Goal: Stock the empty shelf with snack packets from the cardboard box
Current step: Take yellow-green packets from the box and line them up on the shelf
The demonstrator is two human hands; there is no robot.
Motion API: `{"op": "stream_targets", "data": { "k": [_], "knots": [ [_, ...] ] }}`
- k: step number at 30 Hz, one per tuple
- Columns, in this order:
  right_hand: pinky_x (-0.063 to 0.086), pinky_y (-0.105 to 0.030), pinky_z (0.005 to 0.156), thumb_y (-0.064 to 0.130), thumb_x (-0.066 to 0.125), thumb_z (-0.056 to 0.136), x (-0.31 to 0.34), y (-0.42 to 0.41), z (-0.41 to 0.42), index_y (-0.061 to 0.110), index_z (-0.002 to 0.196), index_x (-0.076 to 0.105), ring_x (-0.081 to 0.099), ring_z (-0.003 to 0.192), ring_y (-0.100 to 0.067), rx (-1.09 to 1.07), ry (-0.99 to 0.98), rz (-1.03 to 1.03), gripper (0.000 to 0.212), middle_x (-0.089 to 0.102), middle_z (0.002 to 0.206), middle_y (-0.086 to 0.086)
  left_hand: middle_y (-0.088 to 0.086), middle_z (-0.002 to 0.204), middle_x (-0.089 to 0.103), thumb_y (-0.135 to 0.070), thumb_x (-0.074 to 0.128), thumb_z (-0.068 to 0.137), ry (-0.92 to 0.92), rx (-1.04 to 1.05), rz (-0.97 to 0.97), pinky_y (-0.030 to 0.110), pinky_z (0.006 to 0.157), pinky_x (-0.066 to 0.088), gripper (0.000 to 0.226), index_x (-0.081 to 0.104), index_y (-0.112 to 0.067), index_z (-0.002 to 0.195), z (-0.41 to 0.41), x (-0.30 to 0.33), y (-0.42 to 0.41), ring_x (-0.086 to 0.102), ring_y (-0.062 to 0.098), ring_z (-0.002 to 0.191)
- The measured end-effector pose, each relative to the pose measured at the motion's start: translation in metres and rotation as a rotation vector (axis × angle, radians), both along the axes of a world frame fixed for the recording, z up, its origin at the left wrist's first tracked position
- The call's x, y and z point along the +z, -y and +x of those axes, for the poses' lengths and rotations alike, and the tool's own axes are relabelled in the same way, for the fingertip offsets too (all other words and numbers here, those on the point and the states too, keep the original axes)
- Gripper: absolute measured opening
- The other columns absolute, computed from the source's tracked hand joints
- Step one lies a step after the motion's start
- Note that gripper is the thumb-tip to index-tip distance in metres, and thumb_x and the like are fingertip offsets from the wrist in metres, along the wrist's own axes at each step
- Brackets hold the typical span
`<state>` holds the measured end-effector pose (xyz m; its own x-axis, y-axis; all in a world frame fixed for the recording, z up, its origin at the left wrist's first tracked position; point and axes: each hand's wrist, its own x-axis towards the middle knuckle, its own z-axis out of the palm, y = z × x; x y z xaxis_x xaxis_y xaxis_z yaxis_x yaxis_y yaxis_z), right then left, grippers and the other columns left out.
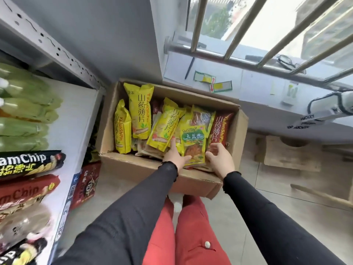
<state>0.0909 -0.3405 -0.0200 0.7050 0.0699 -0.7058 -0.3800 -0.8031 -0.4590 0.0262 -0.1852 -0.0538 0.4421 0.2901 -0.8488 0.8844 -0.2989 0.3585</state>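
Glossy snack packets [140, 109] fill the corrugated cardboard box [137, 169]; both hands' fingers [172, 144] grasp one yellow packet [193, 144].

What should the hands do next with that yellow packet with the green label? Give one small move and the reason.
Probably lift the yellow packet with the green label straight up out of the cardboard box. The left hand and right hand already flank it, fingers touching its edges, and it stands frontmost among the packets, so it looks free to come out towards the shelf.
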Motion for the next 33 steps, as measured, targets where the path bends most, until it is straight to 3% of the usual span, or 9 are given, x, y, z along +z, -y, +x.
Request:
{"op": "stream_targets", "data": {
  "k": [5, 8, 13, 16, 18, 22, 25, 30, 33],
  "knots": [
    [0.05, -0.045, 0.102, 0.019, 0.059, 0.097, -0.019, -0.002, 0.025, 0.017, 0.13, 0.057, 0.062, 0.115, -0.026, -0.068, 0.021, 0.012, 0.033, 0.066, 0.127, -0.005, 0.017, 0.129, 0.066, -0.039, 0.081, 0.082, -0.02, 0.187, 0.086, 0.043, 0.092, 0.053, 0.125, -0.02, -0.034, 0.157, 0.009, -0.024, 0.029, 0.066, 0.036, 0.111],
    [0.049, -0.042, 0.104, 0.02, 0.057, 0.099, -0.025, -0.01, 0.04, 0.017, 0.136, 0.054, 0.06, 0.12, -0.027, -0.077, 0.038, 0.002, 0.037, 0.063, 0.133, -0.007, 0.016, 0.124, 0.068, -0.027, 0.081, 0.084, -0.021, 0.267, 0.137, 0.043, 0.092, 0.051, 0.124, -0.019, -0.031, 0.158, 0.009, -0.028, 0.036, 0.065, 0.035, 0.111],
    [0.048, -0.039, 0.105, 0.019, 0.059, 0.097, -0.04, -0.031, 0.062, 0.011, 0.144, 0.046, 0.06, 0.119, -0.029, -0.118, 0.018, -0.016, 0.049, 0.062, 0.135, -0.01, 0.013, 0.114, 0.066, -0.022, 0.079, 0.085, 0.093, 0.302, 0.124, 0.042, 0.091, 0.052, 0.096, 0.016, -0.03, 0.157, -0.003, -0.024, 0.023, 0.064, 0.033, 0.107],
    [0.047, -0.041, 0.106, 0.026, 0.06, 0.098, -0.055, -0.048, 0.067, 0.007, 0.147, 0.041, 0.059, 0.124, -0.034, -0.166, -0.052, -0.019, 0.056, 0.059, 0.14, -0.015, 0.005, 0.105, 0.06, -0.02, 0.071, 0.092, 0.162, 0.314, 0.085, 0.033, 0.08, 0.045, 0.056, 0.045, -0.019, 0.142, -0.019, -0.016, 0.003, 0.06, 0.027, 0.097],
    [0.044, -0.042, 0.108, 0.029, 0.059, 0.099, -0.065, -0.063, 0.069, 0.002, 0.147, 0.036, 0.054, 0.129, -0.037, -0.212, -0.066, -0.032, 0.061, 0.053, 0.144, -0.019, 0.002, 0.109, 0.064, -0.017, 0.066, 0.095, 0.225, 0.346, 0.08, 0.031, 0.081, 0.044, 0.033, 0.058, -0.011, 0.127, -0.029, -0.011, -0.012, 0.061, 0.026, 0.103],
    [0.037, -0.048, 0.113, 0.045, 0.073, 0.087, -0.085, -0.087, 0.072, 0.002, 0.15, 0.028, 0.042, 0.139, -0.042, -0.338, -0.043, -0.118, 0.089, 0.043, 0.151, -0.024, -0.003, 0.124, 0.063, -0.014, 0.061, 0.099, 0.289, 0.478, 0.039, 0.03, 0.095, 0.042, 0.031, 0.058, -0.011, 0.129, -0.036, -0.002, -0.04, 0.058, 0.018, 0.115],
    [0.039, -0.05, 0.11, 0.046, 0.084, 0.076, -0.092, -0.096, 0.076, 0.004, 0.147, 0.028, 0.044, 0.138, -0.04, -0.4, -0.01, -0.171, 0.1, 0.044, 0.15, -0.022, -0.002, 0.127, 0.063, -0.012, 0.056, 0.101, 0.341, 0.54, -0.01, 0.03, 0.099, 0.042, 0.032, 0.055, -0.017, 0.133, -0.039, 0.002, -0.055, 0.058, 0.018, 0.118],
    [0.046, -0.048, 0.105, 0.043, 0.082, 0.081, -0.086, -0.088, 0.086, 0.009, 0.142, 0.043, 0.052, 0.13, -0.039, -0.316, -0.051, -0.194, 0.08, 0.05, 0.143, -0.019, -0.001, 0.133, 0.056, -0.011, 0.051, 0.103, 0.383, 0.672, -0.008, 0.028, 0.101, 0.037, 0.035, 0.047, -0.016, 0.138, -0.046, 0.021, -0.069, 0.052, 0.018, 0.124],
    [0.048, -0.046, 0.102, 0.039, 0.076, 0.085, -0.073, -0.081, 0.082, 0.016, 0.132, 0.058, 0.056, 0.121, -0.038, -0.298, 0.071, -0.116, 0.056, 0.052, 0.135, -0.015, -0.001, 0.133, 0.055, -0.009, 0.05, 0.103, 0.407, 0.751, -0.002, 0.026, 0.097, 0.037, 0.039, 0.046, -0.014, 0.142, -0.055, 0.044, -0.073, 0.052, 0.015, 0.121]
  ]
}}
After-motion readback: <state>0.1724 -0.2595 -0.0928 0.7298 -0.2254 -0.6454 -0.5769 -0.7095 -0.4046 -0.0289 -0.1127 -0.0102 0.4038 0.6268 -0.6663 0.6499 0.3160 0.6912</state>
